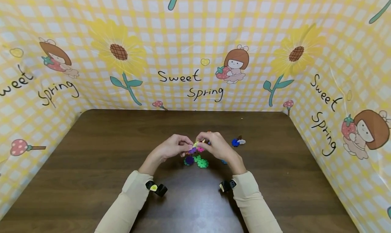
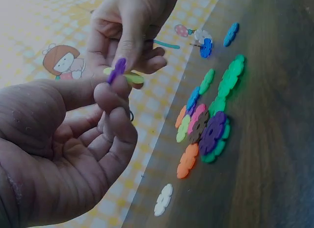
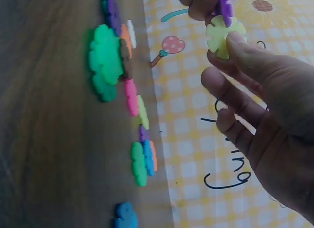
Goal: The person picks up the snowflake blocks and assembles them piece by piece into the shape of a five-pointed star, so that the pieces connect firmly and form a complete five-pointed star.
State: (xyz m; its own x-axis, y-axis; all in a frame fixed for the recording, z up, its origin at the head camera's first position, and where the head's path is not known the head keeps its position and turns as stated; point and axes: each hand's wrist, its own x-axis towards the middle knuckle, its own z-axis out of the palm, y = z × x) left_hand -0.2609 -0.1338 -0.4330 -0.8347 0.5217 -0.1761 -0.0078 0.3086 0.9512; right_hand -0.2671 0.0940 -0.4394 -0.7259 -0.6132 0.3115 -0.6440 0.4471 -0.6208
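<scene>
Over the table, both hands meet with fingertips close together. My left hand pinches a purple notched flower-shaped disc between thumb and fingers. Between the thumb and forefinger of my right hand is a pale yellow disc of the same kind. The two discs cross at an angle, edge into edge, as the right wrist view shows. Fingertips partly cover both. Under the hands lie loose discs, among them a green one, a dark purple one and a pink one.
A dark wood table carries the discs. Blue and white discs lie right of the main cluster, and a white one sits apart in the left wrist view. A yellow checked cloth stands around the table.
</scene>
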